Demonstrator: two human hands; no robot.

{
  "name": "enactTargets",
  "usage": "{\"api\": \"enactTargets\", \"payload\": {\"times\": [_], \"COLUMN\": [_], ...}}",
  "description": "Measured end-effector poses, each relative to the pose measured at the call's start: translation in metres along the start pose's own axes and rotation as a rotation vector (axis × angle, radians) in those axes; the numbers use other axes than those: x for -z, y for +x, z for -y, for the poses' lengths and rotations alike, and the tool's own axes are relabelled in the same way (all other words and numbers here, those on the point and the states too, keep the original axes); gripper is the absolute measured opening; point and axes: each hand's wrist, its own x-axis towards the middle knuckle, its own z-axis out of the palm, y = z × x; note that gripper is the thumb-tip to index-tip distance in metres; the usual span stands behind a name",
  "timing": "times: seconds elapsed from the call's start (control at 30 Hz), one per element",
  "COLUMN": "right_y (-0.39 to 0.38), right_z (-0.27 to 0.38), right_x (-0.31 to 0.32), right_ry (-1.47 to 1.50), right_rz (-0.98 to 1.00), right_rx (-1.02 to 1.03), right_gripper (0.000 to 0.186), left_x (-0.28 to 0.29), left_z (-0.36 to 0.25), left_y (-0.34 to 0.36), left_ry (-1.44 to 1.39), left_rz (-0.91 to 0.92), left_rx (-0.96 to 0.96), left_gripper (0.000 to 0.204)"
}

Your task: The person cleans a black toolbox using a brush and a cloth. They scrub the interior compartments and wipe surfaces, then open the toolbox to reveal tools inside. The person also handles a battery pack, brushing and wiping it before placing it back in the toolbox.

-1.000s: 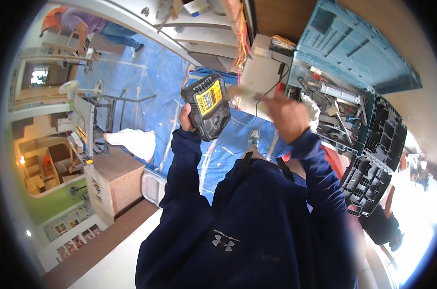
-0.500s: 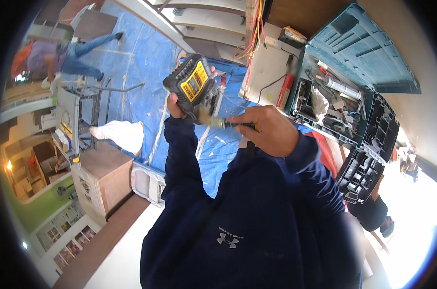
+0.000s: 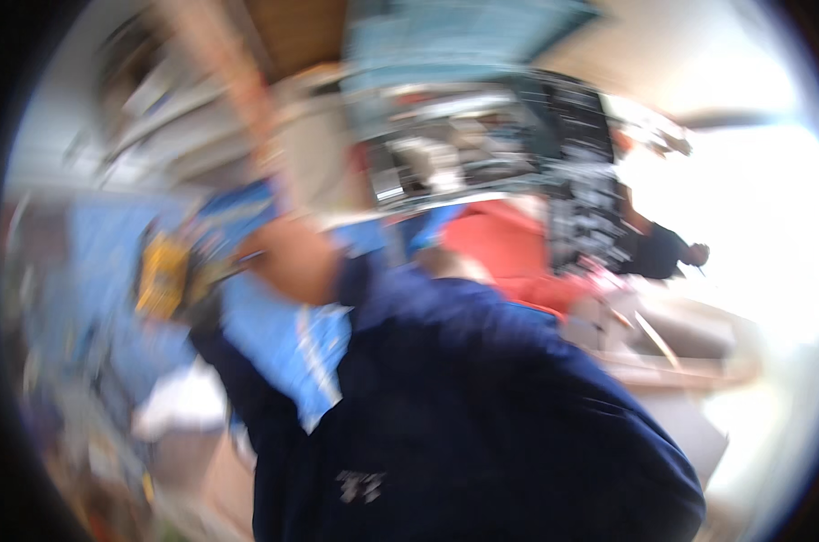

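Motion smears the whole head view. At the left, my left hand (image 3: 185,312) holds up a black power-tool battery charger (image 3: 163,275) with a yellow label; its fingers are mostly lost in the blur. My right hand (image 3: 287,257) is closed around the handle of a paintbrush (image 3: 218,276), which points left at the charger. Whether the bristles touch the casing cannot be made out.
A toolbox (image 3: 378,194) full of tools, its teal lid (image 3: 463,36) raised, stands ahead. Red cloth (image 3: 500,244) lies below it. Blue sheeting (image 3: 111,244) covers the floor at left, with a white cloth (image 3: 183,397). Another person (image 3: 655,250) is at the right.
My view has swung right, so the toolbox now sits nearer the middle and my hands farther left. Charger and brush stay in my hands.
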Motion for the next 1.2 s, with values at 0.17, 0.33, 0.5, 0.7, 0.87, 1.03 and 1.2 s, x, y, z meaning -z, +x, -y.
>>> {"api": "enactTargets", "payload": {"times": [0.17,0.33,0.5,0.7,0.87,1.03,1.2], "right_y": [0.006,0.004,-0.004,-0.008,-0.05,-0.045,-0.025], "right_z": [-0.016,-0.012,-0.008,-0.016,-0.009,0.006,-0.017], "right_x": [-0.004,0.004,0.017,0.032,0.072,0.092,0.071], "right_ry": [-0.075,-0.063,-0.08,0.064,0.13,-0.097,-0.458], "right_rz": [0.084,-0.011,-0.11,-0.408,-0.031,-0.383,-0.043], "right_rx": [0.137,-0.015,-0.003,-0.058,0.129,0.091,0.193], "right_gripper": [0.013,0.013,0.013,0.016,0.019,0.021,0.019], "left_x": [-0.023,-0.056,-0.035,-0.008,-0.013,-0.056,-0.013], "left_z": [0.049,0.047,0.024,0.04,0.05,0.08,0.097], "left_y": [0.001,0.003,0.027,0.035,0.031,0.027,0.047], "left_ry": [-0.038,0.01,-0.014,-0.092,-0.021,0.204,0.128], "left_rz": [-0.128,-0.208,0.081,0.1,0.051,-0.34,0.01], "left_rx": [-0.027,-0.128,0.092,0.115,0.17,0.197,0.422], "left_gripper": [0.121,0.12,0.117,0.112,0.107,0.089,0.068]}}
